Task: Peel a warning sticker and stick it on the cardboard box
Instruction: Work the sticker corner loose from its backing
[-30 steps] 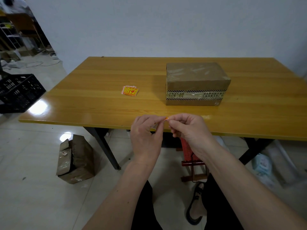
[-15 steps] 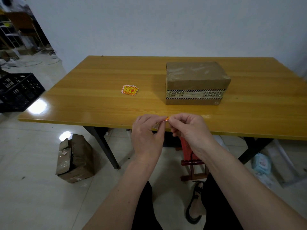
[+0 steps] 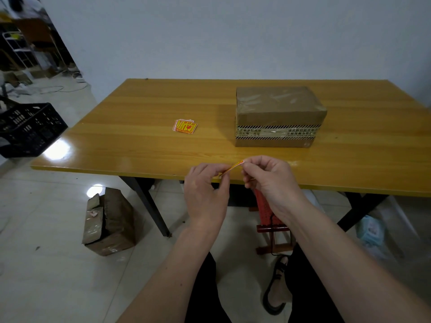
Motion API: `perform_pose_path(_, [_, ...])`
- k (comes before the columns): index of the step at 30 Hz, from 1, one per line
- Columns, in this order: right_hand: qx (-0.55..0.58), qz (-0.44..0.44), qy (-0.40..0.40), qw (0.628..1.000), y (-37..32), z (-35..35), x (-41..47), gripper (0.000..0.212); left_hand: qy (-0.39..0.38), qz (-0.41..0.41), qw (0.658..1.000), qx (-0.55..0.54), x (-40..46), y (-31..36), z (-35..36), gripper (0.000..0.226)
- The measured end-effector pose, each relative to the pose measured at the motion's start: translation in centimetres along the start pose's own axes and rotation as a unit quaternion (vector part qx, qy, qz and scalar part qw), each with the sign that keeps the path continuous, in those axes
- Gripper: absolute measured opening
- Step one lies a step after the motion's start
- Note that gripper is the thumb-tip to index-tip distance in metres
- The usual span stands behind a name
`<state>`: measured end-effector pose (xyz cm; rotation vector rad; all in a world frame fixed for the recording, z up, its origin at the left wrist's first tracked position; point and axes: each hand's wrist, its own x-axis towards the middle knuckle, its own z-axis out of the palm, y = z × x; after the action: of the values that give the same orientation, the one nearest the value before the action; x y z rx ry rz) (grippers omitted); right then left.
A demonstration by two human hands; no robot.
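Observation:
A taped brown cardboard box (image 3: 278, 108) stands on the yellow wooden table (image 3: 144, 108), right of centre. A small stack of red and yellow warning stickers (image 3: 185, 126) lies flat to its left. At the table's near edge, my left hand (image 3: 205, 194) and my right hand (image 3: 270, 180) pinch one warning sticker (image 3: 232, 168) between their fingertips. It is seen edge-on, slanting up towards the right hand. Whether the sticker has come off its backing is hidden by the fingers.
A torn cardboard box (image 3: 107, 220) sits on the tiled floor beside the table's left leg. A black plastic crate (image 3: 28, 129) stands at the far left. A small red stool (image 3: 272, 227) is under the table by my legs.
The hands have drawn slightly apart, so more of the sticker shows between the fingertips. Box and sticker stack have not moved.

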<state>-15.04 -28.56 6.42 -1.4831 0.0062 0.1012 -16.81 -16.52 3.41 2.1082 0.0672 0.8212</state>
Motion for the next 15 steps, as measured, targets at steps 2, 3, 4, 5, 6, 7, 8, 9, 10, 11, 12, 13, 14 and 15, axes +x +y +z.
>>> perform_pose_path(2, [0.0,-0.001,0.002,1.0,-0.04,0.12,0.01,0.013,0.009,0.014,1.0,0.004,0.09,-0.21,-0.01,0.012])
perform_pose_path(3, [-0.002,-0.001,-0.004,1.0,-0.08,0.19,-0.04,0.011,0.014,0.023,1.0,0.008,0.13,-0.31,0.01,0.013])
perform_pose_path(4, [0.0,0.003,-0.012,1.0,-0.09,0.26,-0.13,0.01,0.019,0.033,0.999,0.013,0.16,-0.39,0.03,0.013])
perform_pose_path(5, [0.005,0.009,-0.021,1.0,-0.1,0.35,-0.24,0.011,0.026,0.043,0.999,0.019,0.21,-0.43,0.07,0.014])
perform_pose_path(6, [0.012,0.016,-0.026,0.999,-0.06,0.45,-0.31,0.013,0.032,0.053,0.998,0.024,0.23,-0.46,0.12,0.013])
perform_pose_path(7, [0.013,0.02,-0.027,0.999,-0.03,0.51,-0.37,0.016,0.035,0.063,0.997,0.029,0.24,-0.44,0.16,0.012])
perform_pose_path(8, [0.006,0.02,-0.024,0.999,0.02,0.58,-0.38,0.018,0.035,0.072,0.996,0.033,0.24,-0.43,0.2,0.011])
perform_pose_path(9, [-0.005,0.018,-0.019,1.0,0.08,0.59,-0.36,0.018,0.031,0.077,0.996,0.034,0.24,-0.4,0.25,0.012])
perform_pose_path(10, [-0.015,0.013,-0.014,1.0,0.14,0.59,-0.3,0.02,0.026,0.077,0.996,0.03,0.27,-0.39,0.27,0.012])
perform_pose_path(11, [-0.022,0.009,-0.009,1.0,0.16,0.55,-0.25,0.021,0.022,0.073,0.997,0.023,0.29,-0.39,0.25,0.012])
perform_pose_path(12, [-0.025,0.006,-0.006,1.0,0.17,0.51,-0.17,0.024,0.02,0.068,0.997,0.017,0.3,-0.41,0.2,0.012])
perform_pose_path(13, [-0.026,0.004,-0.003,1.0,0.13,0.45,-0.11,0.025,0.02,0.063,0.998,0.012,0.32,-0.4,0.13,0.012])
perform_pose_path(14, [-0.024,0.003,0.001,1.0,0.11,0.38,-0.08,0.026,0.02,0.058,0.998,0.006,0.33,-0.37,0.04,0.013])
perform_pose_path(15, [-0.021,0.001,0.003,1.0,0.08,0.34,-0.06,0.027,0.02,0.055,0.998,0.001,0.34,-0.34,-0.02,0.014])
